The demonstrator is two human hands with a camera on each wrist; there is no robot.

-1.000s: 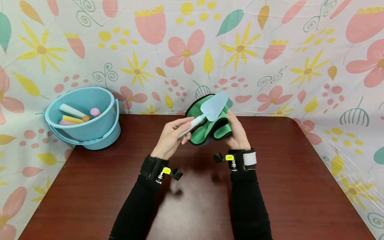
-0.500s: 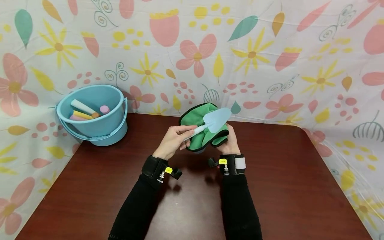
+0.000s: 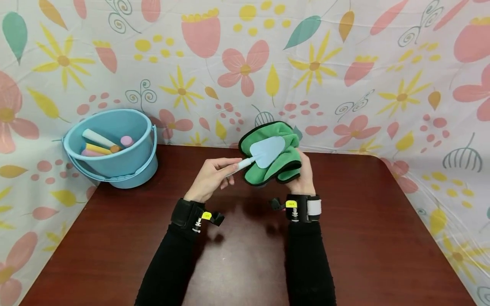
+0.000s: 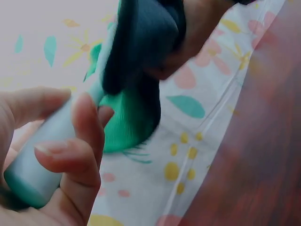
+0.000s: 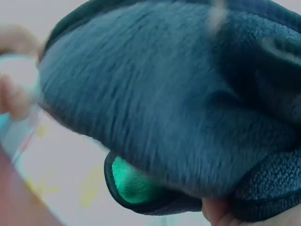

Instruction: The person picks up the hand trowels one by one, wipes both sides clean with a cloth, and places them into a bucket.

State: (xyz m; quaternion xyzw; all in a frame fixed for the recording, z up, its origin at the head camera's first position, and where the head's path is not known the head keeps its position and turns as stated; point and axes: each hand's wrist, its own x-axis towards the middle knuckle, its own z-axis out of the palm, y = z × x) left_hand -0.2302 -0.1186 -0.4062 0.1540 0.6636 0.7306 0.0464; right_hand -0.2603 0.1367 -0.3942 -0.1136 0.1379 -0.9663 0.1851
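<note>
My left hand (image 3: 208, 178) grips the pale handle of a light blue toy trowel (image 3: 268, 151), its blade pointing up and right. In the left wrist view, fingers and thumb wrap the trowel handle (image 4: 44, 155). My right hand (image 3: 304, 176) holds a bunched green cloth (image 3: 252, 137) with black edging, behind the blade. Seen from the right wrist, the cloth's dark bluish underside (image 5: 155, 103) fills most of the view, with a green fold (image 5: 134, 183) below. The blade lies against or just in front of the green side. Most of my right fingers are hidden behind the cloth.
A light blue bucket (image 3: 111, 165) with its handle down stands at the table's back left. Inside are a white-handled piece (image 3: 100, 139), a yellow one (image 3: 97, 148) and pink ones. The brown table (image 3: 356, 233) meets a floral curtain (image 3: 329, 93) behind.
The trowel blade has lowered and swung left over the cloth, and now lies within its outline. Both hands keep their holds; the head view has shifted slightly.
</note>
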